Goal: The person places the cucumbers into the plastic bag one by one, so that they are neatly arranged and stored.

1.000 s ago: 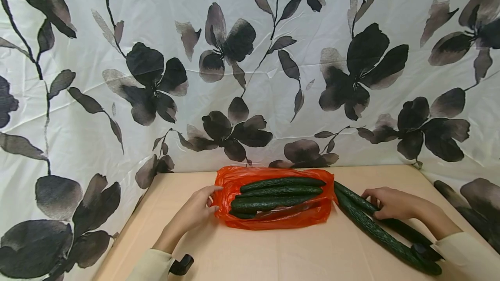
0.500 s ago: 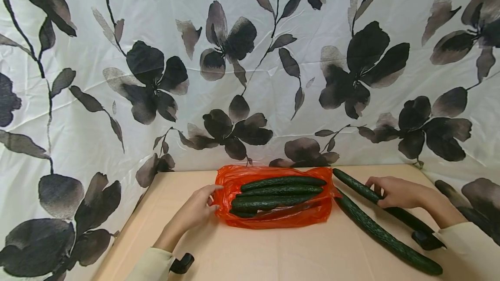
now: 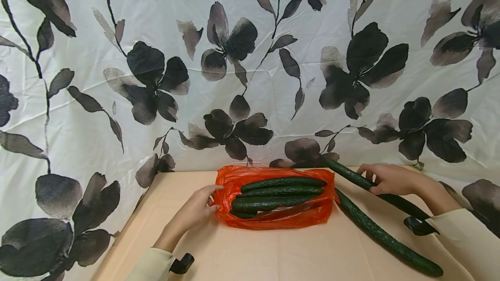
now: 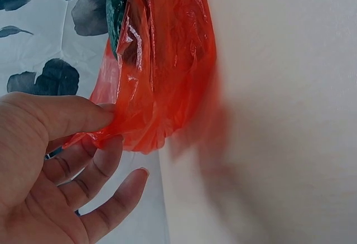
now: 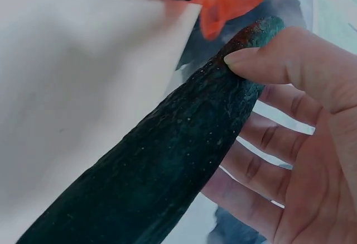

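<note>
A red plastic bag [image 3: 273,223] lies on the table with several dark green cucumbers [image 3: 279,191] showing through its opening. My left hand [image 3: 194,206] pinches the bag's left end between thumb and fingers, as the left wrist view shows with the gathered red plastic [image 4: 139,127]. My right hand [image 3: 398,181] grips a long cucumber [image 5: 145,154] around its middle, thumb on the near side and fingers behind. The far end of this cucumber points up and left, overlapping the back edge of the table beside the bag. Another cucumber [image 3: 384,235] lies loose on the table, its tip by the bag's right end.
The pale table [image 3: 250,255] ends at a white curtain [image 3: 250,86] with dark flowers, which hangs behind and along the sides. A black wrist device [image 3: 182,264] sits at the left sleeve and another black device [image 3: 419,226] at the right.
My right hand has lifted its cucumber apart from the loose one and moved it up and back. The loose cucumber stays on the table; my left hand keeps its pinch on the bag.
</note>
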Tool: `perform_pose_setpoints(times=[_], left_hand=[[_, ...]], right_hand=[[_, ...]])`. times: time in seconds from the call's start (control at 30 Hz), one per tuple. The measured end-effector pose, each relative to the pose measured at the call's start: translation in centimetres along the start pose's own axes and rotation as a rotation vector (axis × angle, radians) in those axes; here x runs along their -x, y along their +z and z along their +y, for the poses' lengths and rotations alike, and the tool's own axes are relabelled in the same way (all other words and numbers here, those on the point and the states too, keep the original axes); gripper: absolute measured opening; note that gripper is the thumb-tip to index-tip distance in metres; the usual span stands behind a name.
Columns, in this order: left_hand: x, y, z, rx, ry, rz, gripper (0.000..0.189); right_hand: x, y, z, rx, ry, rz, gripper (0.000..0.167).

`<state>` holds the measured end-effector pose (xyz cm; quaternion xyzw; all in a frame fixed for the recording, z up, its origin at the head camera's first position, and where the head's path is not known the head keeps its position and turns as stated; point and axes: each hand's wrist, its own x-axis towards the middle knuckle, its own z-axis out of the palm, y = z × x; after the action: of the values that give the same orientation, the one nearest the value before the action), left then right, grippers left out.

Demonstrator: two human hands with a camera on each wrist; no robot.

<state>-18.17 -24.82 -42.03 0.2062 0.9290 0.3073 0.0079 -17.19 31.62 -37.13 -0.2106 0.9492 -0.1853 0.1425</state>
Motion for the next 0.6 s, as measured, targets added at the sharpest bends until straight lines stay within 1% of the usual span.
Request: perform_pose_setpoints(times=[0.17,0.4,0.6], left_hand=[[-0.1,0.0,0.0,0.0,0.006,0.003,0.056],[-0.2,0.1,0.1,-0.007,0.006,0.007,0.056],[-0.3,0.2,0.1,-0.017,0.018,0.015,0.054]], right_hand=[[-1.3,-1.0,-1.6,-0.007,-0.012,-0.018,0.051],[-3.2,-2.0,-3.2,0.049,-0.095,0.012,0.049],[-4.8,-2.8,-4.7,0.046,-0.146,-0.011,0.051]])
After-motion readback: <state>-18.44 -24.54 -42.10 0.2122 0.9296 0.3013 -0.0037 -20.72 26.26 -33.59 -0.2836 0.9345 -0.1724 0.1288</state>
